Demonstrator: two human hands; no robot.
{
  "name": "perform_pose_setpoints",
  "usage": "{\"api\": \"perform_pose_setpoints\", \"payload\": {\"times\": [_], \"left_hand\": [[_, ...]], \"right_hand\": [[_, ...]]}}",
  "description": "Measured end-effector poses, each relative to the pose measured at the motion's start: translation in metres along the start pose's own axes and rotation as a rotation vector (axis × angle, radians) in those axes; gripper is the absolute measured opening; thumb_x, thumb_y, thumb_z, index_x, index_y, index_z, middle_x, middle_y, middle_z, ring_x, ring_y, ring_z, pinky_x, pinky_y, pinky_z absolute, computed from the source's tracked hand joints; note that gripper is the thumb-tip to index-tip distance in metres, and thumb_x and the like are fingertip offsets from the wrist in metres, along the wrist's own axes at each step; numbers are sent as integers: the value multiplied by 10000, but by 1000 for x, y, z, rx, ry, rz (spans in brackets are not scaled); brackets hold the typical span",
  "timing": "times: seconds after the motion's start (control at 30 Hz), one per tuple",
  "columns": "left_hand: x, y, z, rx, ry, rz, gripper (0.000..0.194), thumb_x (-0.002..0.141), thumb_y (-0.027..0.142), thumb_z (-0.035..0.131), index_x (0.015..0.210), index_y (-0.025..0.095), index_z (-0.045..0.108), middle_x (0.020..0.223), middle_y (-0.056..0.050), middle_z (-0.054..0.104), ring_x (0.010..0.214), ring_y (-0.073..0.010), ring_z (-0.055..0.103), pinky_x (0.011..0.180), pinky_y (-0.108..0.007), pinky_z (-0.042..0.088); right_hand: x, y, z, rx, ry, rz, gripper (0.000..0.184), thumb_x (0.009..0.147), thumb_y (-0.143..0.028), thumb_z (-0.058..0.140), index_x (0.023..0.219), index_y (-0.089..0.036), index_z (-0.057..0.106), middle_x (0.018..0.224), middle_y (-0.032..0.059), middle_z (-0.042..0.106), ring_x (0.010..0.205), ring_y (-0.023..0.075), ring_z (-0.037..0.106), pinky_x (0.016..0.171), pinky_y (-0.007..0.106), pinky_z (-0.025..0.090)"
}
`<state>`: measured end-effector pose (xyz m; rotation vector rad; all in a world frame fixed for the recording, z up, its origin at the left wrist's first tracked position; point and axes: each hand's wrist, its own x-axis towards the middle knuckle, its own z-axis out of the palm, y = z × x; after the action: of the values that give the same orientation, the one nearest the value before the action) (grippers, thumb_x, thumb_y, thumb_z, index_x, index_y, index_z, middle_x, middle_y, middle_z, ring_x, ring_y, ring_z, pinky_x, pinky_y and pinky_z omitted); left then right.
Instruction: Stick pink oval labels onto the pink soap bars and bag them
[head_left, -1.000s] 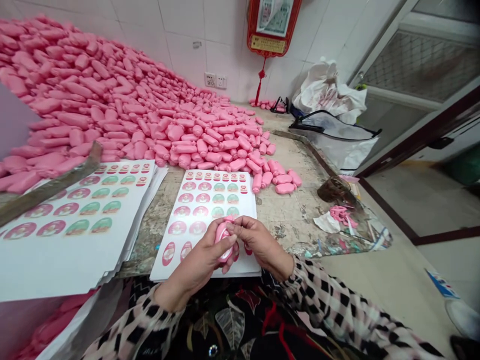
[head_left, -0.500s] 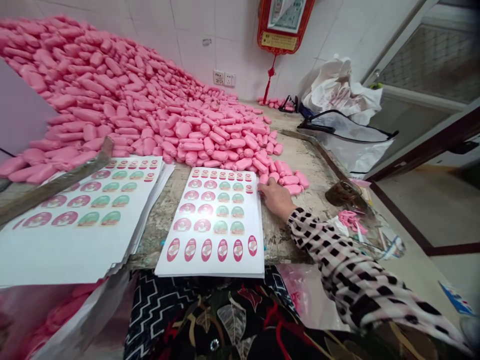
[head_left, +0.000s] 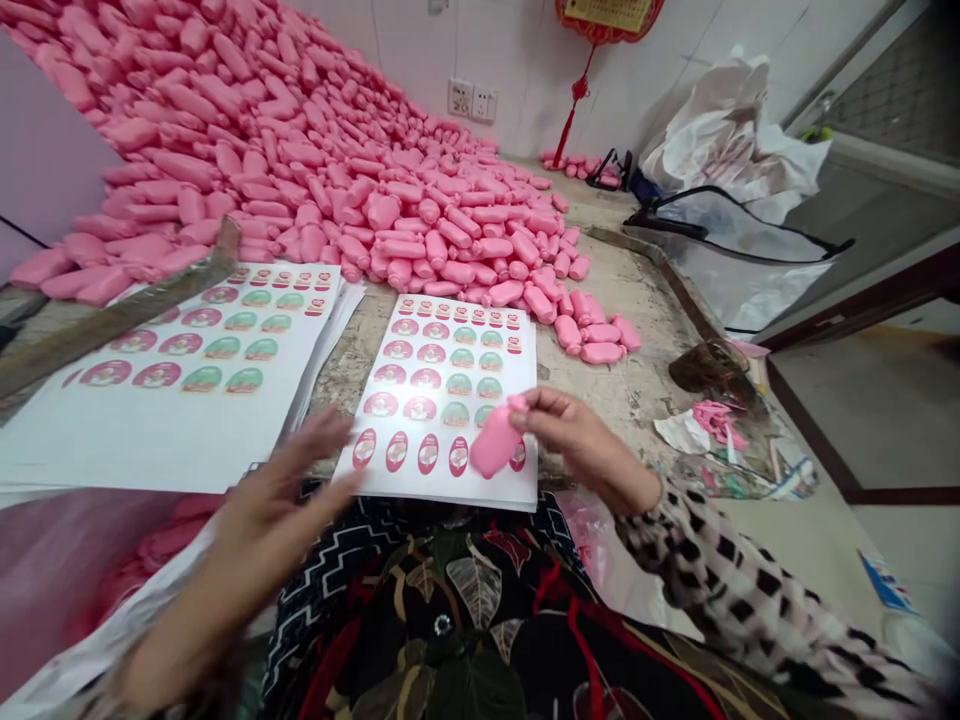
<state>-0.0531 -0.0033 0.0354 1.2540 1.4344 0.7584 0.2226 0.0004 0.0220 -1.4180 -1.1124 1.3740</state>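
Observation:
My right hand (head_left: 577, 430) pinches a small pink bottle (head_left: 496, 442) by its narrow end and holds it over the lower right of a sticker sheet (head_left: 450, 492). The bottle hangs tilted and covers part of a sticker. My left hand (head_left: 289, 490), blurred, has its fingers apart and holds nothing. It is just left of that sheet's lower corner. The sheet carries rows of pink and green stickers, with red ovals along the bottom, and lies on other sheets.
A large heap of pink bottles (head_left: 315, 150) covers the back left of the table. At left, a wooden strip (head_left: 150, 310) lies across another stack of sticker sheets (head_left: 150, 440). Pink and white scraps (head_left: 716, 425), a dark container (head_left: 705, 370) and a white bag (head_left: 750, 280) are at right.
My right hand has come from the heap's edge toward me with a pink bottle in it. My left hand has entered from the lower left. The view has tilted down.

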Motion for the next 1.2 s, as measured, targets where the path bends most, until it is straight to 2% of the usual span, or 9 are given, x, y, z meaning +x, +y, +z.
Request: {"api": "perform_pose_setpoints", "payload": {"times": [0.1,0.17,0.2,0.3,0.4,0.53,0.7,0.87,1.2], "left_hand": [[7,2,49,-291,-588,-65,840,691,324,716,1403,305,271,1202,-101,580,986,-226,605,840,-382,477],[12,0,75,-380,-803,-170,660,763,345,632,1348,188,373,917,-105,662,718,-184,636,651,-323,501],[13,-1,84,-381,-831,-198,578,784,349,600,1299,152,427,834,-92,660,628,-163,613,583,-295,483],[19,-5,92,-168,-717,-80,445,782,331,591,1187,162,523,948,-90,656,655,-155,601,595,-292,477],[21,-9,91,276,-544,309,353,796,267,555,1145,212,569,1142,-67,614,972,-218,584,854,-385,456],[17,-14,97,748,-515,684,426,817,179,461,1237,211,527,1352,-104,471,1162,-276,492,955,-453,397],[15,-19,107,1014,-586,733,552,780,166,473,1317,294,453,1479,-144,257,1038,-341,570,780,-482,484],[19,-18,109,1060,-612,716,586,766,186,487,1330,335,434,1513,-130,159,949,-320,606,754,-468,485],[25,-13,111,1031,-656,651,578,791,254,486,1339,415,399,1536,-74,54,959,-314,597,774,-490,465]], "right_hand": [[-30,2,28,166,-169,112,226,699,-360,697,836,-197,621,795,-18,621,668,94,543,656,235,428],[-39,6,29,160,-206,99,270,713,-370,687,915,-208,612,854,-5,630,748,117,571,711,256,441],[-40,10,23,116,-198,80,302,739,-392,661,976,-216,599,874,2,631,775,129,577,724,269,446],[-36,25,-4,-223,-17,-35,292,863,-440,486,1026,-225,597,901,26,619,829,157,572,756,304,442],[-30,44,-25,-740,223,-172,292,912,-385,406,930,-217,644,890,44,596,858,178,554,788,320,413],[-30,57,-25,-1075,262,-271,218,907,-321,440,923,-216,629,880,40,595,873,182,545,758,289,396],[-29,58,-18,-1242,284,-293,199,907,-303,445,885,-215,623,867,44,587,846,177,540,719,277,374],[-28,54,-21,-1291,247,-306,189,905,-300,453,879,-224,624,853,32,585,827,169,537,693,275,358],[-27,63,-25,-1028,218,-264,139,882,-292,493,859,-225,613,847,5,595,820,147,551,688,252,372]]}}
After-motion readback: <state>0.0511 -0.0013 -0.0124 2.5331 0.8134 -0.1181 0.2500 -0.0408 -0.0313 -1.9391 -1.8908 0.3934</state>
